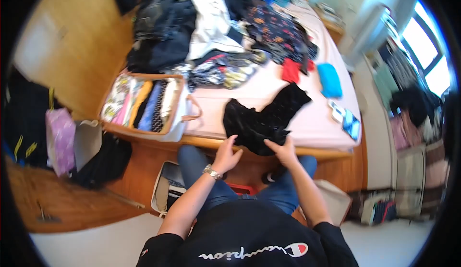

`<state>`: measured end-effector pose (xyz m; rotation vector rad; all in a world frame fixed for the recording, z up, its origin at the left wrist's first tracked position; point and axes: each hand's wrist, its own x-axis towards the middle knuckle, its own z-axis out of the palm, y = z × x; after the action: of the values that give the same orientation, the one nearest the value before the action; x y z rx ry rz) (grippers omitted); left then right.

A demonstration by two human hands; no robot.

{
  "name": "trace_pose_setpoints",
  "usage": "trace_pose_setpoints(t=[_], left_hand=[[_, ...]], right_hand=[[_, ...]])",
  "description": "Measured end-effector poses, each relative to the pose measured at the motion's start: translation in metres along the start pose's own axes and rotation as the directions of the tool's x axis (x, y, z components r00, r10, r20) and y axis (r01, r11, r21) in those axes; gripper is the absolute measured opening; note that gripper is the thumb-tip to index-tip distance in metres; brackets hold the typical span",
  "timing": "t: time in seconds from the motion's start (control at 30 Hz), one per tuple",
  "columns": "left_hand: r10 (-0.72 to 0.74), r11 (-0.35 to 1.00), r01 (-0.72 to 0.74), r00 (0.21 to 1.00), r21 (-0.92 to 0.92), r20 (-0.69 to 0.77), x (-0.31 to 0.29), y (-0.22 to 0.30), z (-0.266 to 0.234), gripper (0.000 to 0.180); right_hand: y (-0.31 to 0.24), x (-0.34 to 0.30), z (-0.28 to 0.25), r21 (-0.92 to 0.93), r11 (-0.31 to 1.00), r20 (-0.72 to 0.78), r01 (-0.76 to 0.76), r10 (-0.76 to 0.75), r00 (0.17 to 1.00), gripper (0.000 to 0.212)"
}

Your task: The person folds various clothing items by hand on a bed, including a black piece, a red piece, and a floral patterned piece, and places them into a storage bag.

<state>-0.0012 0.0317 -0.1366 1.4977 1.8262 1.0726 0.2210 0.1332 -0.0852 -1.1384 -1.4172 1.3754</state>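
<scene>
A black velvety garment [259, 123] lies bunched at the front edge of the bed, one long section reaching up to the right. It looks like trousers, though the folds hide its exact shape. At its lower left edge is my left hand [226, 156], thumb and fingers apart. My right hand [285, 151] touches its lower right edge, thumb over the cloth and fingers spread from it. Left of the garment stands a white fabric storage box [178, 123] with brown trim, holding several upright folded clothes [144, 104].
Piled clothes [211, 26] cover the far part of the bed [206, 103]. A blue pouch [329, 80] and a phone [350, 124] lie at the right. On the floor, an open bin [165, 185] stands by my left leg; a beige box [331, 199] is at the right.
</scene>
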Motion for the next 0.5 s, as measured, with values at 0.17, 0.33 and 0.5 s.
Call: trace_pose_setpoints(t=[0.17,0.33,0.5], left_hand=[[0.148,0.978,-0.159,0.985,0.136,0.084,0.016,-0.001,0.013,0.082],[0.317,0.838,-0.359,0.933,0.41,0.169,0.035,0.051,0.015,0.089],[0.516,0.642,-0.669,0.739,0.375,0.433,0.057,0.015,0.004,0.013]], right_hand=[[0.012,-0.046,-0.014,0.221,0.968,0.121,-0.116,0.091,0.988,0.039],[0.025,-0.073,-0.053,0.02,0.984,0.34,-0.178,0.161,0.927,0.036],[0.0,-0.069,-0.066,-0.085,0.991,0.255,-0.107,0.125,0.959,0.027]])
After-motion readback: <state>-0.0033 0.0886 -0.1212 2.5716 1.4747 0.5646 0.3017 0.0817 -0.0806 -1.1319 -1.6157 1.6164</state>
